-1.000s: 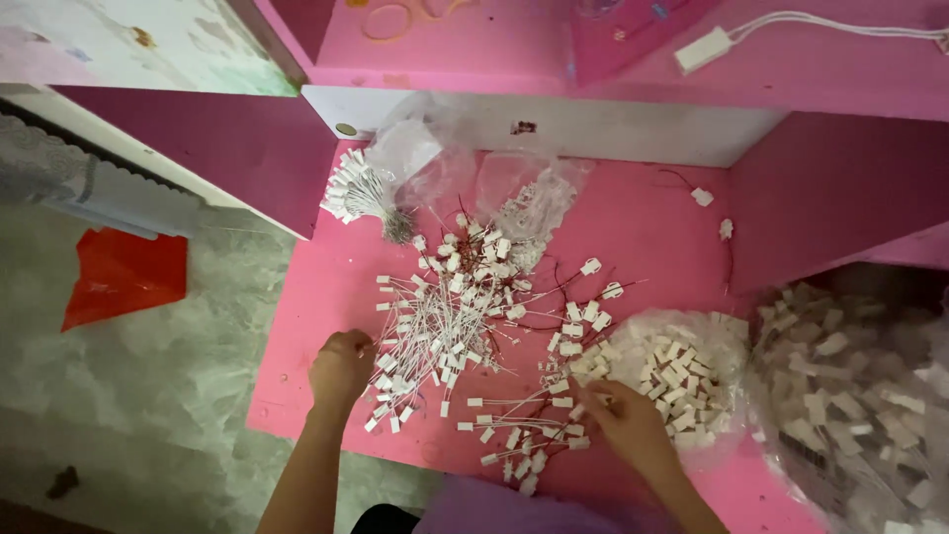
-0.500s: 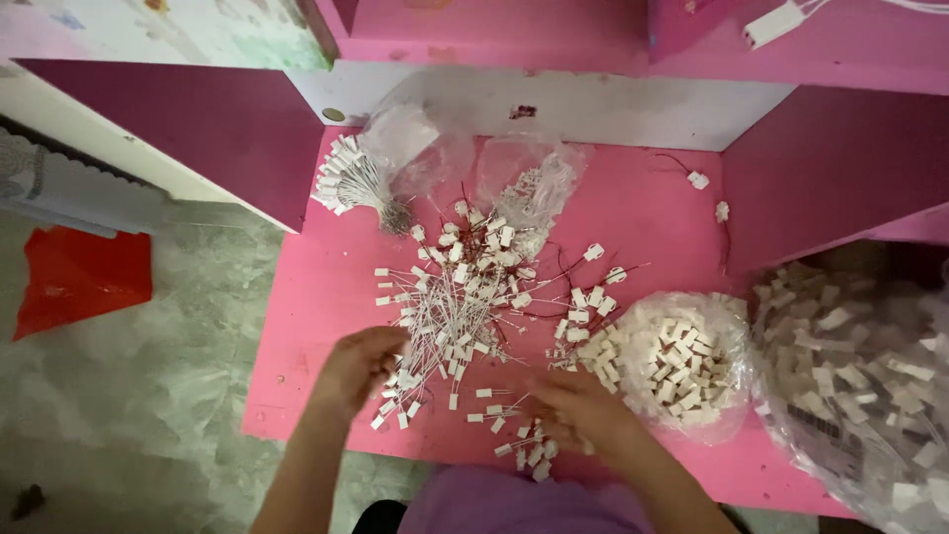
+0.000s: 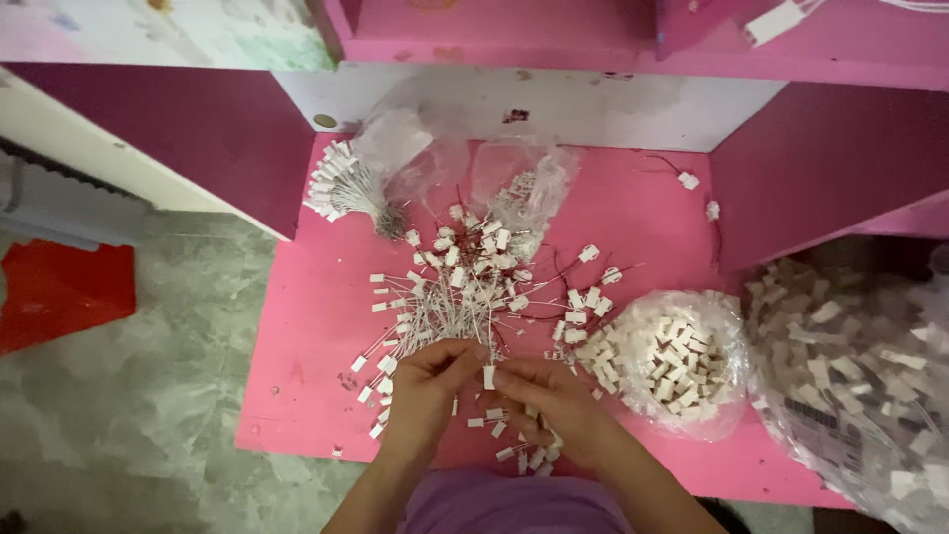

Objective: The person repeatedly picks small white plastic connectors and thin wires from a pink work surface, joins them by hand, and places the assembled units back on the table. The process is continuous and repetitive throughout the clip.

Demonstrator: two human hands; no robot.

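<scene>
Now, from the head view, your two hands have come together at the near middle of the pink table [image 3: 297,326], where a second ago they were apart, the left out by the left fringe of the scattered pile and the right lower on the right side. Your left hand [image 3: 427,381] is curled narrow, fingers pinched toward the small white connector [image 3: 489,377] that stands between both hands, and your right hand [image 3: 554,400] is closed in on the same piece from the other side; both seem to hold it, so the sorting has moved from reaching to working on one piece. That connector sits just at the near edge of the loose pile of wired connectors [image 3: 465,287], touching nothing else that you can make out. Counting: two hands, one piece between them, one loose pile too tangled to count singly, one tied bundle of wired connectors [image 3: 341,188] at the back left, two clear empty-looking bags [image 3: 524,188] behind the pile, one open bag of white plastic housings [image 3: 672,356] just right of your hands, one large bag of the same [image 3: 860,376] off the table's right edge, and two stray connectors [image 3: 689,181] near the back right. A red sheet [image 3: 59,292] lies on the floor at left.
</scene>
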